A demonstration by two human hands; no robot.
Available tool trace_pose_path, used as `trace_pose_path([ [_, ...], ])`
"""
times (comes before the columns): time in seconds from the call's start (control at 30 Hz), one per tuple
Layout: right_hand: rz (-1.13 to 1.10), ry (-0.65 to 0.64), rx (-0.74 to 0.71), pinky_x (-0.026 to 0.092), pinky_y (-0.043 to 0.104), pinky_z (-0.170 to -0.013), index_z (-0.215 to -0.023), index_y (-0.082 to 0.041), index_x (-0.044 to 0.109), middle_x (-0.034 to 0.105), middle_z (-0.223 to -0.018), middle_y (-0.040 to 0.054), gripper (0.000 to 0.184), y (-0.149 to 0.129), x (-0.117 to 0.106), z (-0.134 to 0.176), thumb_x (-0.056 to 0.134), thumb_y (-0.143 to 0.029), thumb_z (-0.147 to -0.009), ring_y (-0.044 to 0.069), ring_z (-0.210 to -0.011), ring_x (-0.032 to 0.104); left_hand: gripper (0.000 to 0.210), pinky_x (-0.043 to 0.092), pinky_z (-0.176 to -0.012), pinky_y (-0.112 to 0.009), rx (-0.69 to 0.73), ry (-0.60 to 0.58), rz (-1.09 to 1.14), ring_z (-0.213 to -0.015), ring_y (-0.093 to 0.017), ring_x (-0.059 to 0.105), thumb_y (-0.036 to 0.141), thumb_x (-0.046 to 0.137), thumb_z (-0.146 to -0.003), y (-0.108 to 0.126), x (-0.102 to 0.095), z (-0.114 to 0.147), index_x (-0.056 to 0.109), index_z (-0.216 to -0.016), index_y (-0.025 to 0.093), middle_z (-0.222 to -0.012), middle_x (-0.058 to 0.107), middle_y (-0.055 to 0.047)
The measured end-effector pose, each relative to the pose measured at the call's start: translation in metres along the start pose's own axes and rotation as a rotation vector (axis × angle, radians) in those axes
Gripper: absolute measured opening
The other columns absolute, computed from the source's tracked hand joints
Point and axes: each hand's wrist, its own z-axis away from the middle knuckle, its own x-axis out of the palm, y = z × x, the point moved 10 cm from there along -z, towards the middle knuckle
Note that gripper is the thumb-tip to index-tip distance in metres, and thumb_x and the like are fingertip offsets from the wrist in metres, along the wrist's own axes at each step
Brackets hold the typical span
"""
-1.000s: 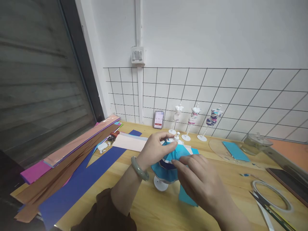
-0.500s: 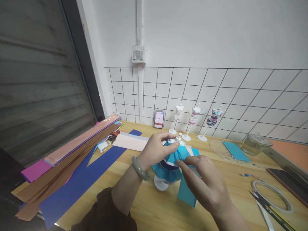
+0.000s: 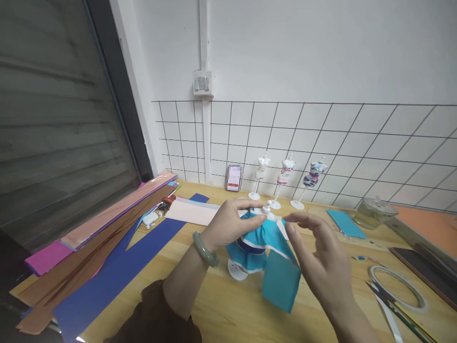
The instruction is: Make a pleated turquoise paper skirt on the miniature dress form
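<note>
My left hand [image 3: 232, 222], a green bangle on its wrist, grips the shoulder of a small white dress form [image 3: 266, 209] between thumb and fingers. Pleated turquoise crepe paper [image 3: 262, 233] with a white edge is pinned there under the thumb. Below it the form wears a dark blue band and a flared turquoise skirt [image 3: 248, 262]. A long loose end of the turquoise paper [image 3: 282, 281] hangs down at the right. Beside that paper, my right hand [image 3: 323, 257] is raised, thumb and forefinger slightly apart; whether the tips touch the paper edge is unclear.
Three small dress forms [image 3: 287, 174] stand by the wall grid, next to a propped phone [image 3: 233, 177]. Coloured paper strips [image 3: 117, 267] and an earphone case [image 3: 150, 219] lie left. To the right are a glass pot [image 3: 374, 213], a tape roll [image 3: 398, 288] and scissors [image 3: 396, 309].
My right hand has moved away from the front pleats, to the right and slightly up. The loose turquoise paper now spreads wider at the right. My left hand keeps its hold.
</note>
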Motion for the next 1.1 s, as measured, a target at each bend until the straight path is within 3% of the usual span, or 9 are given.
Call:
trace_pose_path([
  [0.07,-0.142,-0.114,0.288,0.051,0.035,-0.077,-0.102,-0.023,0.06,0.068,-0.098,0.0072,0.028,0.027,0.012,0.0,0.059,-0.044,-0.083,0.023,-0.093,0.063,0.033,0.046,-0.094,-0.032,0.024,-0.006,-0.014,-0.108,-0.02,0.06,0.032,0.066,-0.079,0.005,0.001,0.002,0.068,-0.11,0.022,-0.114,0.067,-0.005],
  [0.13,-0.306,-0.263,0.468,0.053,0.033,-0.074,-0.104,-0.021,0.061,0.07,-0.093,0.0078,0.039,0.038,0.029,0.004,0.062,-0.052,-0.079,0.024,-0.091,0.065,0.033,0.047,-0.092,-0.03,0.063,-0.012,-0.039,-0.106,-0.019,0.061,0.031,0.065,-0.081,0.011,0.003,0.003,0.067,-0.112,0.023,-0.112,0.068,-0.004],
  [0.2,-0.407,-0.351,0.566,0.054,0.031,-0.072,-0.102,-0.02,0.063,0.071,-0.086,0.007,0.043,0.04,0.039,0.009,0.065,-0.054,-0.076,0.023,-0.087,0.066,0.03,0.048,-0.088,-0.029,0.114,-0.022,-0.076,-0.1,-0.017,0.062,0.03,0.063,-0.083,0.018,0.005,0.005,0.067,-0.111,0.022,-0.108,0.069,-0.004],
  [0.3,-0.444,-0.369,0.643,0.053,0.028,-0.067,-0.098,-0.019,0.066,0.07,-0.081,0.0049,0.042,0.044,0.039,0.014,0.068,-0.053,-0.073,0.02,-0.079,0.065,0.027,0.048,-0.085,-0.029,0.2,-0.037,-0.177,-0.094,-0.016,0.062,0.03,0.06,-0.085,0.028,0.009,0.006,0.068,-0.109,0.021,-0.102,0.069,-0.004],
  [0.5,-0.382,-0.378,0.685,0.046,0.025,-0.052,-0.122,-0.017,0.06,0.063,-0.065,-0.0011,0.066,0.053,0.036,0.017,0.072,-0.053,-0.068,0.016,-0.06,0.06,0.029,0.045,-0.086,-0.032,0.347,-0.047,-0.375,-0.092,-0.017,0.059,0.031,0.056,-0.088,0.039,0.015,0.009,0.064,-0.113,0.02,-0.096,0.067,-0.005],
  [0.63,-0.412,-0.462,0.707,0.049,0.027,-0.057,-0.1,-0.019,0.072,0.068,-0.073,0.0032,0.048,0.046,0.043,0.021,0.068,-0.056,-0.07,0.019,-0.068,0.063,0.032,0.046,-0.088,-0.033,0.298,-0.071,-0.325,-0.096,-0.017,0.059,0.034,0.057,-0.087,0.034,0.015,0.009,0.063,-0.116,0.021,-0.101,0.067,-0.005],
  [0.8,-0.392,-0.532,0.699,0.046,0.024,-0.054,-0.083,-0.019,0.07,0.068,-0.074,0.003,0.04,0.044,0.044,0.022,0.07,-0.057,-0.068,0.016,-0.064,0.061,0.033,0.048,-0.087,-0.032,0.229,-0.094,-0.212,-0.098,-0.017,0.06,0.032,0.063,-0.083,0.031,0.015,0.009,0.064,-0.114,0.022,-0.106,0.066,-0.005],
  [0.97,-0.29,-0.461,0.63,0.039,0.021,-0.047,-0.072,-0.019,0.057,0.058,-0.066,-0.0014,0.037,0.053,0.035,0.017,0.071,-0.054,-0.068,0.012,-0.056,0.052,0.031,0.046,-0.09,-0.03,0.166,-0.072,-0.18,-0.101,-0.017,0.06,0.021,0.063,-0.079,0.027,0.013,0.008,0.065,-0.11,0.021,-0.108,0.066,-0.003],
  [1.1,-0.246,-0.397,0.566,0.043,0.023,-0.052,-0.075,-0.02,0.057,0.059,-0.069,-0.0008,0.036,0.044,0.028,0.014,0.069,-0.053,-0.07,0.014,-0.062,0.054,0.029,0.046,-0.088,-0.028,0.096,-0.034,-0.148,-0.101,-0.016,0.06,0.018,0.061,-0.076,0.022,0.011,0.007,0.065,-0.105,0.022,-0.108,0.065,-0.001],
])
